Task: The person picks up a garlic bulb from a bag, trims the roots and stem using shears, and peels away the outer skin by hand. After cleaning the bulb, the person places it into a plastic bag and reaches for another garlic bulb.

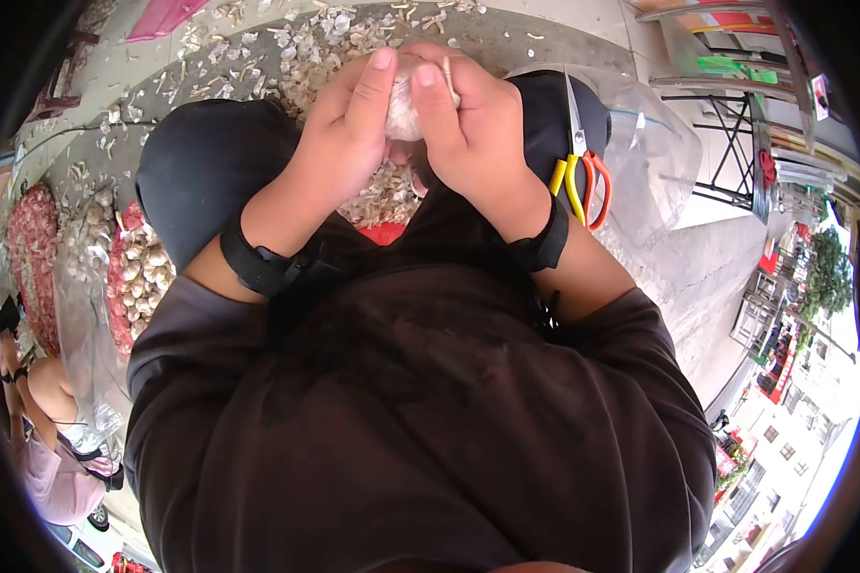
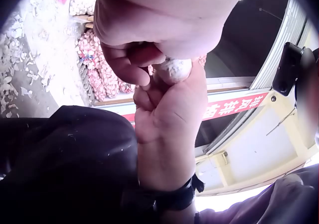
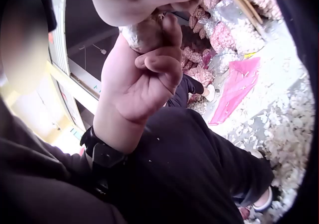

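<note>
Garlic bulb point(image 1: 403, 115): pale, held between both hands, out in front of the body and above the skins point(image 1: 382, 191) heaped between the legs.
Left hand point(image 1: 354, 107): fingers curled round its side of the bulb, thumb raised along it.
Right hand point(image 1: 480, 119): also curled on the bulb, thumb against it; some fingertips are hidden.
Slip: the papery wrapper may slide or tear under the thumbs; if both hands slacken together, the bulb probably drops among the skins.
Breakage: squeezing hard from both sides could split cloves loose.
Scissors point(image 1: 580, 158): lying on the right thigh point(image 1: 542, 107) with neither hand on them; a shift of that leg could send them off toward the plastic sheet point(image 1: 664, 158).
Handles: the right wrist strap point(image 1: 547, 239) looks near them, so a sideways swing might knock them.
Mesh bag point(image 1: 120, 296): holds more bulbs beside the left leg point(image 1: 201, 172); a bump could spill some.
</note>
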Demonstrator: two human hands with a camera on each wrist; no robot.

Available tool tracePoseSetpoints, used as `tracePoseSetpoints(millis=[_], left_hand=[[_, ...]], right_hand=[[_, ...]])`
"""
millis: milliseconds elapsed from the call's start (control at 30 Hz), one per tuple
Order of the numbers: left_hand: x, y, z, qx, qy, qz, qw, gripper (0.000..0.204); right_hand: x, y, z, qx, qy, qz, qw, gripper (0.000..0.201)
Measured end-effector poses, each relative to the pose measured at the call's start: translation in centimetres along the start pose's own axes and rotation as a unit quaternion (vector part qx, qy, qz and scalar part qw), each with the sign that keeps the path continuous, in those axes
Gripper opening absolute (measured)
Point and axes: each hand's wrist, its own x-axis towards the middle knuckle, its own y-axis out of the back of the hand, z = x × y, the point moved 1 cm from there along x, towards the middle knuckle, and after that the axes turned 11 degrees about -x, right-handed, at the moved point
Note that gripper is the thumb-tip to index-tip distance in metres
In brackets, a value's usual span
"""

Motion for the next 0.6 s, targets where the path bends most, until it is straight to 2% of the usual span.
tracePoseSetpoints(millis=[67,100,133,167,200,267,333,400,500,533,600], left_hand=[[-0.3,-0.8,1.0,0.012,-0.004,0.004,1.000,0.054],[-0.2,-0.7,1.2,-0.032,0.016,-0.002,0.999,0.052],[0.0,-0.6,1.3,-0.077,0.037,-0.009,0.996,0.050],[0.3,-0.5,1.4,-0.121,0.055,-0.016,0.991,0.049],[0.6,-0.4,1.4,-0.092,0.046,-0.001,0.995,0.047],[1.0,-0.2,1.4,-0.032,0.029,0.028,0.999,0.042],[1.0,-0.2,1.4,-0.094,0.009,0.065,0.993,0.043],[1.0,0.0,1.3,-0.152,0.006,0.078,0.985,0.044],[1.3,0.9,0.9,-0.211,0.040,0.075,0.974,0.043],[1.3,1.0,0.4,-0.214,0.065,0.083,0.971,0.043],[0.9,0.5,0.2,-0.209,0.111,0.088,0.968,0.044]], right_hand=[[0.0,-0.2,0.8,0.011,-0.024,-0.021,0.999,0.028],[0.0,-0.3,1.1,0.016,-0.035,-0.032,0.999,0.026],[-0.2,-0.6,1.2,0.136,-0.107,-0.019,0.985,0.024],[-0.2,-1.2,1.2,0.252,-0.175,-0.004,0.952,0.024],[-0.1,-1.5,1.2,0.364,-0.239,0.010,0.900,0.023],[-0.2,-1.0,0.6,0.263,-0.198,-0.004,0.944,0.025],[-0.3,-0.6,0.6,0.134,-0.133,-0.022,0.982,0.032],[-1.0,-0.4,1.0,-0.023,-0.045,-0.039,0.998,0.042],[-1.1,-0.7,0.5,0.032,0.041,-0.059,0.997,0.058],[-0.8,-1.1,0.1,-0.007,0.054,-0.016,0.998,0.066],[-0.6,-0.8,1.0,-0.051,0.026,-0.035,0.998,0.064]])
